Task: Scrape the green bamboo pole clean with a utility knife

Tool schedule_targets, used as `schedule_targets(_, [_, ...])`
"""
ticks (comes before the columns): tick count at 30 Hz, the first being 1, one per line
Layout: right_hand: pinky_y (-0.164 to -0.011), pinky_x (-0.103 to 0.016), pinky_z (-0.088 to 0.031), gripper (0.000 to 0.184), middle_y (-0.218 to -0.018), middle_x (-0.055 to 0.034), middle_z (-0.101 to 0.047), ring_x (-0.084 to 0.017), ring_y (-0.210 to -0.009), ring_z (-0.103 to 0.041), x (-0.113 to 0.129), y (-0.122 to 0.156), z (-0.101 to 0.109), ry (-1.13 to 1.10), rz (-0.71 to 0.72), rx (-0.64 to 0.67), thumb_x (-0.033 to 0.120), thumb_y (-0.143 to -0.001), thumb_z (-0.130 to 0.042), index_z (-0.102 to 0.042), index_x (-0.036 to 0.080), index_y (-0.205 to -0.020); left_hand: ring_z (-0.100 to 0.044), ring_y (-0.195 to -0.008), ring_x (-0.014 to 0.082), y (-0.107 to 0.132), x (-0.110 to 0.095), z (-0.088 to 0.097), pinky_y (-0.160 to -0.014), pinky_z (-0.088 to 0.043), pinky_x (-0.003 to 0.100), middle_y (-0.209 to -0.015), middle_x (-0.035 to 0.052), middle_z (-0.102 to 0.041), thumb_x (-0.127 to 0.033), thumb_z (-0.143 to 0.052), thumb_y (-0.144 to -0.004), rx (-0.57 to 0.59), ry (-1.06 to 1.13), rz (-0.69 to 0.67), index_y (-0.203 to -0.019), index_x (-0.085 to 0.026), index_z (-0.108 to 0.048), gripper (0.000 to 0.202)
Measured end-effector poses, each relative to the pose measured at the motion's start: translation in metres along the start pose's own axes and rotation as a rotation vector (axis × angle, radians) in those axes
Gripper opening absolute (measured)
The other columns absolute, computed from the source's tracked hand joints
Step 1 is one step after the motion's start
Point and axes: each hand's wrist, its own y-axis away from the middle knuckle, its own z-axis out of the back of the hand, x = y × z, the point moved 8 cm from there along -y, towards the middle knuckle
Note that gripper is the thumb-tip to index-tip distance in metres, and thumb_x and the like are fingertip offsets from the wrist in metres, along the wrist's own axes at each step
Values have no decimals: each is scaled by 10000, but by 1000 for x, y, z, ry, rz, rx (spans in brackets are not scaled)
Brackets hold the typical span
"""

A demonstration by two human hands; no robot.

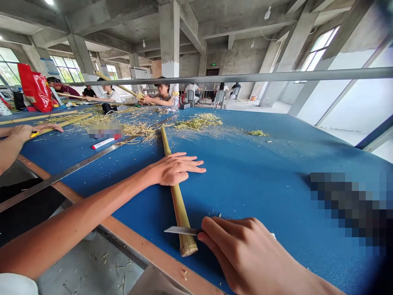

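Note:
A bamboo pole [180, 209] lies lengthwise on the blue tabletop, its cut end facing me near the table's front edge. Across its middle rests my left hand [176, 169], palm down, with the fingers stretched out over the right side of the pole. My right hand [242, 246] is closed around a knife; most of the handle is hidden in the fist. The knife blade [181, 230] points left and crosses the pole just above its near end. Whether the edge bites into the bamboo, I cannot tell.
A long metal ruler [86, 162] runs diagonally at left beside a marker [103, 143]. Heaps of shavings [199, 121] lie beyond the pole. At far left, another person's hands [30, 132] work on a bamboo strip. A metal bar [245, 77] spans the view; more people sit behind.

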Motion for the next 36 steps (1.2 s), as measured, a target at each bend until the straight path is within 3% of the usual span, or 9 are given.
schedule_targets(4, [-400, -357, -245, 249, -647, 70, -574, -135, -426, -531, -3, -3, -8, 60, 2, 8, 127, -916, -324, -490, 269, -797, -234, -1523, 213, -3, 0, -1, -1245, -133, 504, -1608, -68, -307, -154, -370, -896, 5, 5, 8, -1498, -336, -430, 631])
schedule_targets(7, [-393, -356, -226, 226, -620, 78, -550, -132, -389, -475, -3, -3, -9, 63, 13, 22, 109, -864, -341, -473, 274, -781, -241, -1521, 215, -4, 2, -1, -1246, -130, 500, -1607, -71, -309, -162, -372, -901, 0, 18, 17, -1495, -346, -434, 625])
schedule_targets(14, [-392, -346, -280, 210, -606, 96, -523, -150, -404, -468, 0, 3, -5, 7, 47, 104, 242, -968, -375, -414, 291, -767, -224, -1526, 190, -2, 4, -3, -1250, -113, 481, -1603, -85, -314, -163, -357, -903, 4, 24, 12, -1492, -360, -432, 625])
schedule_targets(21, [-445, -321, -339, 310, -627, 124, -568, -127, -469, -550, -6, 8, 2, -181, 35, 186, 340, -1070, -374, -437, 291, -770, -258, -1515, 200, -2, 4, -2, -1247, -131, 482, -1590, -73, -346, -156, -364, -894, -19, 18, -6, -1487, -340, -448, 626])
schedule_targets(24, [-439, -313, -345, 319, -618, 123, -555, -106, -465, -561, -3, 13, 5, -213, 67, 152, 341, -1079, -370, -441, 282, -774, -247, -1518, 204, 1, 5, -3, -1250, -127, 477, -1590, -78, -341, -146, -373, -889, -33, 9, -18, -1491, -342, -443, 637])
schedule_targets(30, [-384, -315, -322, 293, -612, 82, -513, -123, -421, -498, -1, 5, 8, -146, 53, -42, 330, -1070, -365, -416, 273, -787, -245, -1519, 188, 3, 2, -2, -1254, -119, 449, -1585, -66, -356, -147, -376, -897, -52, 9, -20, -1477, -317, -470, 611])
schedule_targets(36, [-384, -322, -326, 304, -616, 81, -520, -122, -423, -509, 3, -2, 2, -100, 52, 4, 313, -1078, -331, -414, 273, -788, -253, -1517, 194, 2, 1, -1, -1250, -124, 466, -1586, -76, -351, -155, -371, -892, -35, 15, -3, -1477, -326, -466, 617])
